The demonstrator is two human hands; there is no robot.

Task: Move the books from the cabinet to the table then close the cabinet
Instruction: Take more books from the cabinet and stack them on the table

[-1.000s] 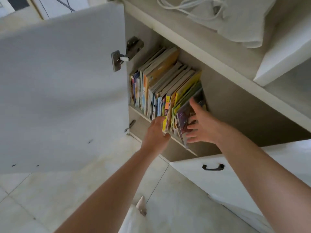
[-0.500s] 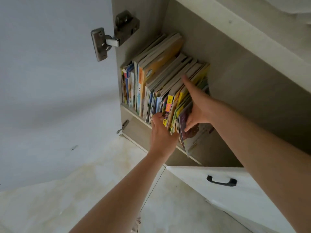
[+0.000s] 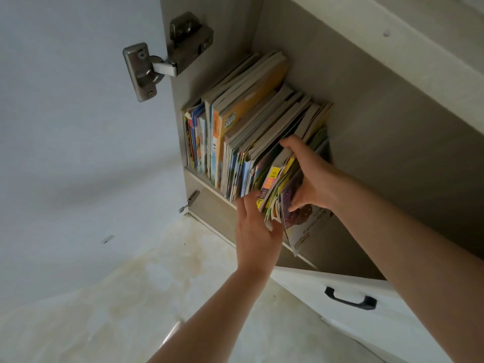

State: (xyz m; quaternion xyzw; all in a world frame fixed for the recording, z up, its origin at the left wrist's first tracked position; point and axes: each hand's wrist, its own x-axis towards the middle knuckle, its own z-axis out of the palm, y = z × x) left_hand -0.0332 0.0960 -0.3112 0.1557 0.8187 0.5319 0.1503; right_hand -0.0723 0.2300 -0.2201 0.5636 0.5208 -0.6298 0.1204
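Head | left hand (image 3: 255,231), right hand (image 3: 310,179) clasp books (image 3: 275,195)

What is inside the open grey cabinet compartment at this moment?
A row of colourful thin books stands inside the grey cabinet compartment, packed at its left. The right hand and left hand grip the rightmost bunch. Behind the books, the back is hidden.

Both hands grip a bundle of thin books (image 3: 272,184) at the cabinet (image 3: 379,142) shelf's front edge: left hand (image 3: 255,231) beneath, right hand (image 3: 311,176) on top.
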